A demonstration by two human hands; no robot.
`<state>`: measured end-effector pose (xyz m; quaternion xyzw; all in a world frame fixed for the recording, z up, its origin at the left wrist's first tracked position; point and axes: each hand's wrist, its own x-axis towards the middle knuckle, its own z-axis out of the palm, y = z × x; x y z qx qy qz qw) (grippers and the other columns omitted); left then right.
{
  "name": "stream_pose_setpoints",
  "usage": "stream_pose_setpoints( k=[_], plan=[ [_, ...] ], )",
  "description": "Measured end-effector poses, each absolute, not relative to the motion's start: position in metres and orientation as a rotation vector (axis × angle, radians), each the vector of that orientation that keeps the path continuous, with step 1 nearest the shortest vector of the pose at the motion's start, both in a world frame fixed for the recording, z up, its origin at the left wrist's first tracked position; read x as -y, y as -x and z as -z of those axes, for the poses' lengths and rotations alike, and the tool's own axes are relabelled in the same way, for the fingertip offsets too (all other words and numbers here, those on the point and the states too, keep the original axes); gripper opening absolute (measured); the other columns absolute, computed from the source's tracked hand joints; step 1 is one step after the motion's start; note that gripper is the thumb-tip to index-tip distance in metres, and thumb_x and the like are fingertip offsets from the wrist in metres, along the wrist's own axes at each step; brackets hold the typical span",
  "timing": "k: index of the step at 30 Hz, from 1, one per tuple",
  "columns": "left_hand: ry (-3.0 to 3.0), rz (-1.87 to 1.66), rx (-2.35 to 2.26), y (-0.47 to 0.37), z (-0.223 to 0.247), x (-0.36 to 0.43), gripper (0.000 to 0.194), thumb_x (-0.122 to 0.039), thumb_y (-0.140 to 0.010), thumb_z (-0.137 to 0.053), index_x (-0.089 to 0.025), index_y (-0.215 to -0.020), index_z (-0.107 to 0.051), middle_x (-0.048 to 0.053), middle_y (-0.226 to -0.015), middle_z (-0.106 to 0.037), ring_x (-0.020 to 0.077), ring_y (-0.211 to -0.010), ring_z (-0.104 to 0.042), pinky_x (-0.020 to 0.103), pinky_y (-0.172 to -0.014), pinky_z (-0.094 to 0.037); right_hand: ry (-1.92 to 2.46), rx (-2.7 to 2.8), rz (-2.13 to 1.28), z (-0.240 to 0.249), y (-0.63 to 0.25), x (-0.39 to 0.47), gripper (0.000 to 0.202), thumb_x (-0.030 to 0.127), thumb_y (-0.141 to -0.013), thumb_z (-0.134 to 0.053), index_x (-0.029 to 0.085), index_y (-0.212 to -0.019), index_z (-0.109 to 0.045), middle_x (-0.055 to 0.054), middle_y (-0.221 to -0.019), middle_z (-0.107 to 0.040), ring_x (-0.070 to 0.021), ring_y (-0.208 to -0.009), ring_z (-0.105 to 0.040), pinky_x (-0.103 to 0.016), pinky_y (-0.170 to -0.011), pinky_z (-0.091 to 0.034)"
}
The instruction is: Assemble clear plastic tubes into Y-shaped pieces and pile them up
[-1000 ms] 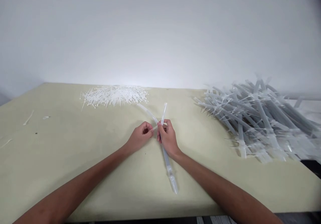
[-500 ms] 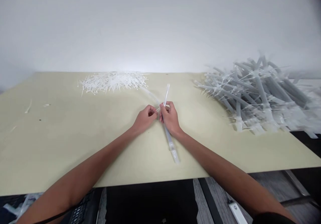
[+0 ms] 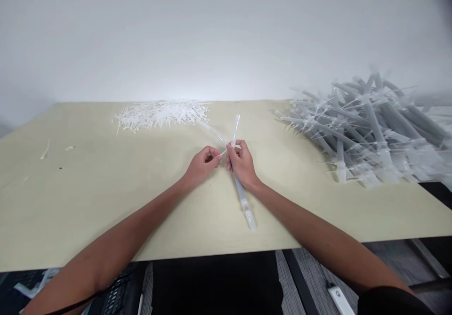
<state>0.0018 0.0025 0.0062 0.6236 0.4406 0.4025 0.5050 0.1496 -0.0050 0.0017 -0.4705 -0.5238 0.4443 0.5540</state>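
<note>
My right hand [image 3: 242, 165] is closed around a grey tube [image 3: 239, 190] with clear plastic ends, tilted over the tabletop. From its upper end two clear plastic strips fork apart, one [image 3: 237, 125] rising past my right thumb, the other [image 3: 211, 129] reaching toward the back left. My left hand [image 3: 205, 165] pinches a thin white cable tie [image 3: 223, 152], which runs across to the tube at my right fingertips. Where the tie meets the tube is partly covered by my right fingers.
White cable ties [image 3: 162, 115] lie heaped at the back of the pale yellow table [image 3: 116, 202]. A large pile of similar grey tubes [image 3: 370, 126] with clear ends fills the right side. Loose white scraps [image 3: 45, 150] lie at the left. A white power strip [image 3: 339, 300] shows below.
My left hand has drawn slightly left, and more of the cable tie shows between the hands. The right hand keeps its hold on the tube. The view has shifted a little.
</note>
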Motion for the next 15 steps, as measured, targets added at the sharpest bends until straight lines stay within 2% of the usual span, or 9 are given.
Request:
stream_pose_setpoints(
  k=[15],
  plan=[
    [-1.500, -0.932, -1.079, -0.0015, -0.0096, -0.0025, 0.021, -0.039, -0.081, -0.056, -0.019, -0.084, -0.052, -0.001, -0.072, -0.057, 0.0115, -0.068, -0.051, 0.026, -0.068, -0.038, 1.108, 1.198, -1.078, -0.0029, -0.1500, 0.0054, 0.025, 0.047, -0.086, -0.049, 0.024, -0.093, -0.043, 0.007, -0.057, -0.047, -0.0088, -0.041, -0.046, -0.020, -0.036, -0.036]
  ],
)
